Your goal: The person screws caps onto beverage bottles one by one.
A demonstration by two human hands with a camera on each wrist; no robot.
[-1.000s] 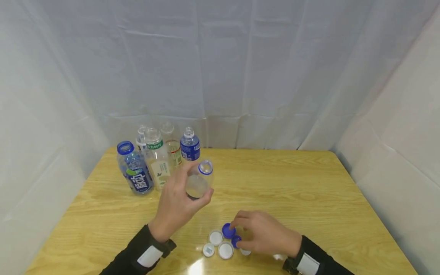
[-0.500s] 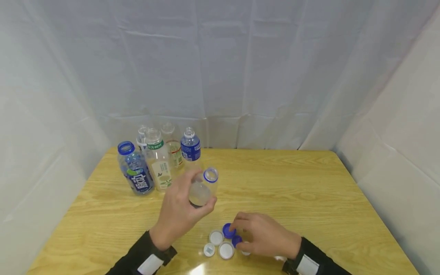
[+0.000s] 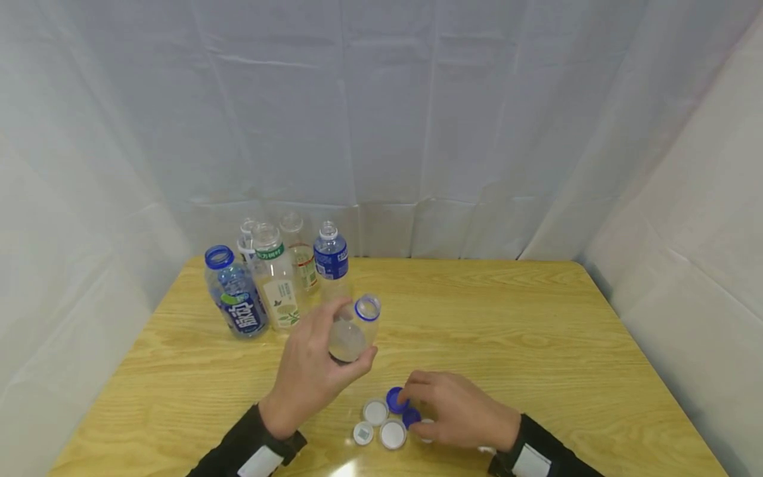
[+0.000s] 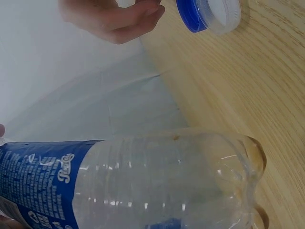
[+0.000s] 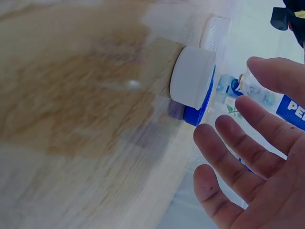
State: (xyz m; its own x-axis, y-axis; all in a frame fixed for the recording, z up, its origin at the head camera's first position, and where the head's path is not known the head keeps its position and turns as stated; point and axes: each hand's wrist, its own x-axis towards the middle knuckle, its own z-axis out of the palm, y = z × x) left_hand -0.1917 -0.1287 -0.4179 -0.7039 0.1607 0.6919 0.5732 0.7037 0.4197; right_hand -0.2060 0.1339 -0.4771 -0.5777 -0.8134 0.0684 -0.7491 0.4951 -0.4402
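My left hand grips a clear plastic bottle above the table; its uncapped neck, ringed in blue, tilts up and to the right. The left wrist view shows this bottle's blue label. My right hand hovers over a cluster of bottle caps, its fingertips by a larger blue cap and a smaller blue cap. In the right wrist view those fingers are spread and loosely bent, holding nothing, beside a white cap. Another white cap is partly hidden under the hand.
Several uncapped bottles stand at the back left: a blue-tinted one, a green-banded one and a blue-labelled one among them. White caps lie left of the blue ones. White sheeting encloses the wooden table.
My left hand has brought the bottle slightly down and to the right. My right hand has barely shifted over the caps. The standing bottles stay where they were.
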